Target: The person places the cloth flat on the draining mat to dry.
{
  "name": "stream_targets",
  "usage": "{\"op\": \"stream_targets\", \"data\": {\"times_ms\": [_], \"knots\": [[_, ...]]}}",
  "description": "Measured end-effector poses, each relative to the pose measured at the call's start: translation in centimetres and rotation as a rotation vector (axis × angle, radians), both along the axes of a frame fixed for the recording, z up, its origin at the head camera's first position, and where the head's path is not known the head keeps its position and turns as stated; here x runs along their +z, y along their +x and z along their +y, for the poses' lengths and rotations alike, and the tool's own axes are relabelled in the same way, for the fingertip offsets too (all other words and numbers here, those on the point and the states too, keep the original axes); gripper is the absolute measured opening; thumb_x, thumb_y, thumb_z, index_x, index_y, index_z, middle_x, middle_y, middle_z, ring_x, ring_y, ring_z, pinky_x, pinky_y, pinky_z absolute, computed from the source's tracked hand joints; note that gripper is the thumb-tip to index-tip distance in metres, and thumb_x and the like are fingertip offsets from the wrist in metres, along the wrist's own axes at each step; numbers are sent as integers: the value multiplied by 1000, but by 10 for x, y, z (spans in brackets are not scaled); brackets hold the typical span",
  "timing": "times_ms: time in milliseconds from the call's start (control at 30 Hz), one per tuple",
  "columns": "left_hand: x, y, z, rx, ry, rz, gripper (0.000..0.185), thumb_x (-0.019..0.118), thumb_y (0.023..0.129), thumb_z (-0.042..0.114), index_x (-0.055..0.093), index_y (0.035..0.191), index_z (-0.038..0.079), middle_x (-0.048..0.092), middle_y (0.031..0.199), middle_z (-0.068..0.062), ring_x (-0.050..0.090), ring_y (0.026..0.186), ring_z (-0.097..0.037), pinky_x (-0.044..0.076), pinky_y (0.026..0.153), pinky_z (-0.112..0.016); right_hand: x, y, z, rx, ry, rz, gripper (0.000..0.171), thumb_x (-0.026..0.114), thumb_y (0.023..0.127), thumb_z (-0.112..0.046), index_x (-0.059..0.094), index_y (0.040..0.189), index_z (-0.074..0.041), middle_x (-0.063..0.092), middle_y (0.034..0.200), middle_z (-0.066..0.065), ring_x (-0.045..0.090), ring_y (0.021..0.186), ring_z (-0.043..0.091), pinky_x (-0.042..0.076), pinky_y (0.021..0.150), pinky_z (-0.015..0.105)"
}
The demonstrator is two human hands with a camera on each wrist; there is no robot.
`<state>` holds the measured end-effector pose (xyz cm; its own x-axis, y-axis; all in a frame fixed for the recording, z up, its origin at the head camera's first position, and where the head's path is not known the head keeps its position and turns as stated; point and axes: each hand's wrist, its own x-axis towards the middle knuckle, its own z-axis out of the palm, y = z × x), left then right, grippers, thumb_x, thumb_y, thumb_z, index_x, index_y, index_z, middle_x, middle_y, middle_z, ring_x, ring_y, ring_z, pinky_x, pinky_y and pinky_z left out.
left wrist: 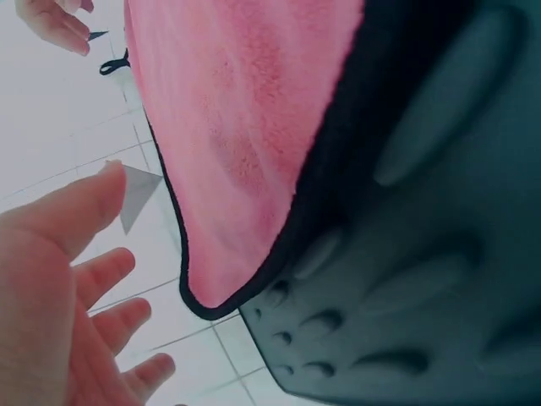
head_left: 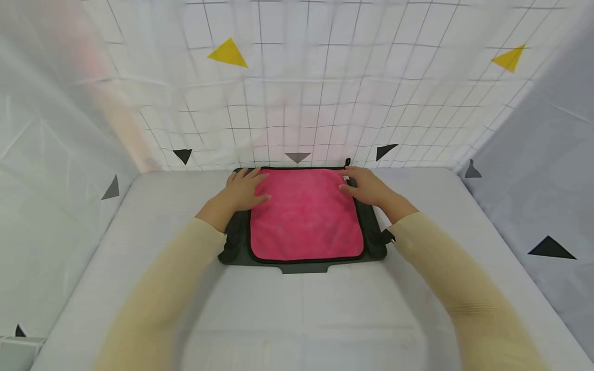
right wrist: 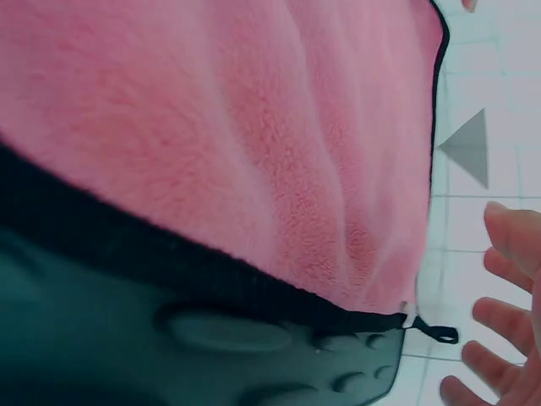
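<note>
Resting flat, fingers nearly straight, the left hand (head_left: pixel 243 189) lies on the far left corner of the pink cloth (head_left: pixel 306 214), half on the cloth and half on the dark tray (head_left: pixel 371 226) beneath it. The right hand (head_left: pixel 366 186) lies likewise on the far right corner, fingers extended and relaxed, beside the small white tag and the black loop (head_left: pixel 347 162) at that corner. Neither hand pinches or curls round anything; both merely touch.

In the left wrist view the fingers (left wrist: pixel 106 275) are spread and apart, hovering just off the cloth's black hem (left wrist: pixel 254 283); the right wrist view shows fingertips (right wrist: pixel 499 317) equally loose beside the loop (right wrist: pixel 435 331). The cloth lies spread, nearly smooth, centred on the tray, whose moulded dimples (left wrist: pixel 321 321) show past the hem. The tray sits on a grey table (head_left: pixel 297 319), close to a gridded backdrop (head_left: pixel 325 103) with yellow and dark triangles.

Judged from this pose, the step in hand is smoothing or steadying the cloth at its far edge, before any grasp. A next move would call for closing thumb and fingers on each far corner, taking the hem alone and not the tray's rim, and keeping both sides level so the cloth does not skew.
</note>
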<state>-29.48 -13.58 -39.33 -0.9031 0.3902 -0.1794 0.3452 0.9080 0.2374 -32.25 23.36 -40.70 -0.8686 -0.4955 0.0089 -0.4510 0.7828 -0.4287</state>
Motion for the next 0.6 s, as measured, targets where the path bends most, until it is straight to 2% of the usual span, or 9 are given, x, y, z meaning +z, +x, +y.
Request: {"op": "stream_targets", "data": {"times_ms": [167, 300, 400, 500, 600], "knots": [[-5, -12, 6, 6, -72, -9, 72, 54, 100, 50, 27, 160, 19, 10, 168, -10, 3, 152, -41, 4, 119, -61, -6, -13, -6, -25, -3, 42, 51, 59, 102, -23, 49, 144, 4, 44, 149, 27, 33, 143, 41, 26, 117, 53], [-9, -18, 9, 7, -135, -19, 73, 52, 101, 51, 25, 161, 20, 8, 168, -9, 3, 152, -40, 4, 119, -60, -13, -23, -10, -18, -2, 62, 49, 60, 101, -20, 50, 142, 5, 48, 146, 26, 38, 141, 40, 28, 117, 50], [-14, -20, 9, 23, -147, -28, 74, 51, 101, 52, 22, 161, 20, 8, 168, -10, 2, 152, -40, 4, 119, -61, -19, -28, -14, -10, 19, 56, 48, 61, 100, -19, 52, 141, 4, 51, 144, 24, 40, 140, 40, 28, 116, 50], [-18, -21, 9, 46, -147, -40, 75, 49, 101, 53, 19, 162, 21, 10, 168, -12, 3, 152, -40, 4, 119, -61, -24, -31, -17, -26, 86, 20, 51, 60, 101, -24, 50, 145, 0, 47, 148, 24, 33, 142, 44, 23, 118, 52], [-21, -21, 9, 64, -144, -65, 75, 45, 101, 56, 18, 162, 20, 13, 167, -14, 4, 152, -42, 3, 119, -61, -28, -33, -19, -63, 181, -25, 56, 55, 103, -29, 42, 152, -4, 35, 156, 24, 22, 145, 49, 19, 118, 58]]}}
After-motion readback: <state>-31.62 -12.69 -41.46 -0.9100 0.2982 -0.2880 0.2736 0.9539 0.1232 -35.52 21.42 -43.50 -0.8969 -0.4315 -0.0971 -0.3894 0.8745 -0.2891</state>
